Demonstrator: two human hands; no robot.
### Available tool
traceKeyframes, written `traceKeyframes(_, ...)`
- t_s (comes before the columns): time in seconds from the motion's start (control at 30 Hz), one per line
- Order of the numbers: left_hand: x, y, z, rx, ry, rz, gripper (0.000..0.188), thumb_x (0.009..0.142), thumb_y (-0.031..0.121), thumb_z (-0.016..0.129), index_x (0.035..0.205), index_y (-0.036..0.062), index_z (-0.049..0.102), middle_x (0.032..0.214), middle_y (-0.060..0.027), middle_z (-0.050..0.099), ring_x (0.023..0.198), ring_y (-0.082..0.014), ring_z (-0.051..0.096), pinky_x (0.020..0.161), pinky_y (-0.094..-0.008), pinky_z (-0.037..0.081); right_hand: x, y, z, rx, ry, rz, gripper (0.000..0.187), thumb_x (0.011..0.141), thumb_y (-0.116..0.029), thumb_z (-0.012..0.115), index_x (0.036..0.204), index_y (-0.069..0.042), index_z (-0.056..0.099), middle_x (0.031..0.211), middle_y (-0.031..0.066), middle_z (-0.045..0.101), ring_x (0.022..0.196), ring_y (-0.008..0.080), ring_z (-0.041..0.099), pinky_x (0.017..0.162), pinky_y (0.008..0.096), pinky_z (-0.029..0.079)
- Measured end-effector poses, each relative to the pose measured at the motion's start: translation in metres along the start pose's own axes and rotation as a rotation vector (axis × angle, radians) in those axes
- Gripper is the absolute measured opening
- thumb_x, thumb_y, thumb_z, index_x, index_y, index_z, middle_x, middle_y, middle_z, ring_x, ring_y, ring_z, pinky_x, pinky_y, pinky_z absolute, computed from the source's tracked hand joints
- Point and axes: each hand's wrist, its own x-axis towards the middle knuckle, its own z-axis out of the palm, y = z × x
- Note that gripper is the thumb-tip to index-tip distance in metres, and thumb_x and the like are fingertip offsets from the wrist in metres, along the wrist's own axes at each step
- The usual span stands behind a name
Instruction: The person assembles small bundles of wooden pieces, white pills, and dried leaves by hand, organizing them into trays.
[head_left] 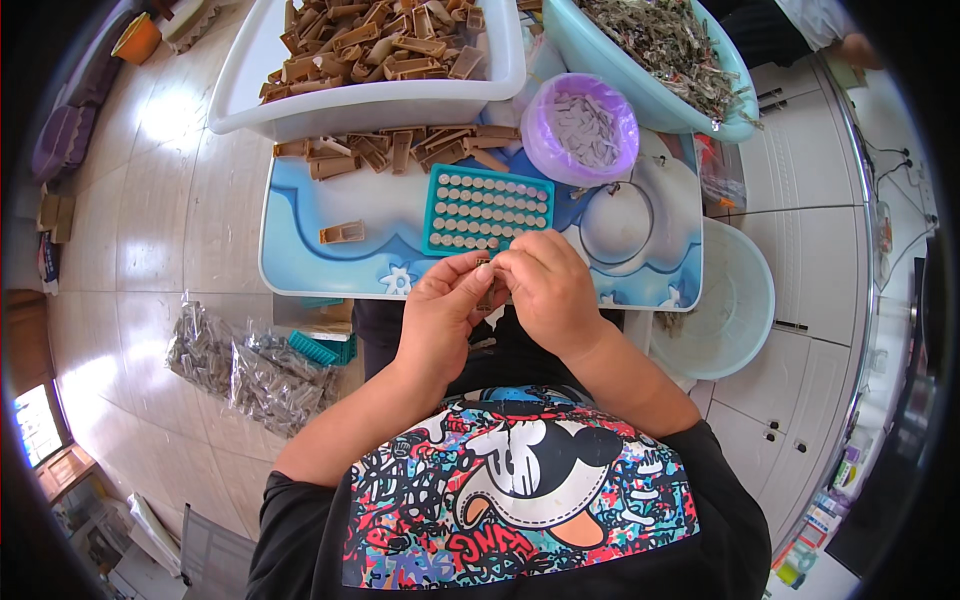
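Note:
Just past the table's near edge, my left hand [445, 300] and my right hand [548, 290] meet with fingertips pinched together. Between them is a small brownish piece [489, 297], mostly covered by the fingers, so its exact kind is hidden. Right beyond my fingers lies a teal tray [431, 222] with rows of small round pale pieces [488, 211]. A single brown plastic casing [342, 233] rests to the left of the tray. More brown casings [402, 150] lie in a loose row along the table's far side.
A white tub [380, 100] heaped with brown casings stands at the back. Beside it are a purple-lined bowl [541, 140] of small grey pieces and a blue basin [735, 110] of tangled scraps. A translucent basin [745, 300] stands right of the table [300, 260]; plastic bags [270, 380] lie left.

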Motion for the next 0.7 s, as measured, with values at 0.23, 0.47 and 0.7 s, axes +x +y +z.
traceKeyframes(0.23,0.002,0.000,-0.008,-0.036,-0.054,0.005,0.017,0.094,0.013,0.052,0.106,0.0019,0.053,0.098,-0.0063,0.059,0.087,-0.0136,0.059,0.079,-0.0276,0.050,-0.002,-0.014,-0.005,0.150,0.020,0.017,0.015,0.071,-0.002,0.068,0.083,-0.003,0.058,0.078,0.0082,0.053,0.070,0.0255,0.053,0.060,0.0350,0.043)
traceKeyframes(0.47,-0.005,0.004,-0.004,-0.037,-0.036,-0.007,0.016,0.094,0.011,0.050,0.107,0.0034,0.053,0.096,-0.0058,0.060,0.085,-0.0126,0.059,0.075,-0.0253,0.049,-0.002,-0.020,-0.006,0.230,-0.037,0.076,0.025,0.068,0.000,0.070,0.089,-0.004,0.056,0.080,0.0089,0.054,0.067,0.0240,0.054,0.059,0.0347,0.044)
traceKeyframes(0.7,-0.006,0.005,-0.004,-0.054,-0.030,0.008,0.016,0.095,0.012,0.050,0.108,0.0040,0.053,0.096,-0.0056,0.060,0.085,-0.0131,0.059,0.076,-0.0270,0.048,0.000,-0.022,-0.008,0.210,-0.071,0.132,0.023,0.070,0.001,0.069,0.088,-0.004,0.056,0.080,0.0093,0.054,0.069,0.0249,0.055,0.059,0.0341,0.045)
